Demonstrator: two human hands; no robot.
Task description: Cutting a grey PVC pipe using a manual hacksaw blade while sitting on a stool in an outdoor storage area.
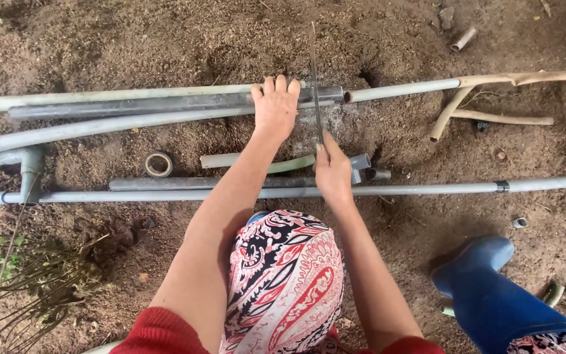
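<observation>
My left hand point(275, 105) presses down on a dark grey plastic pipe point(132, 105) lying across the bare soil, its fingers curled over the pipe's far side. My right hand point(333, 172) grips the near end of a thin saw blade point(315, 82). The blade stands on edge across the pipe just right of my left hand, near the pipe's right end. Pale dust lies on the soil under the cut.
Several more grey pipes point(427, 189) lie side by side on the soil, with a tee joint point(31, 172) at left and an elbow fitting point(360, 166). A tape roll point(158, 164) lies between them. Pale roots point(486, 118) sit at right. My blue boot point(486, 288) stands lower right.
</observation>
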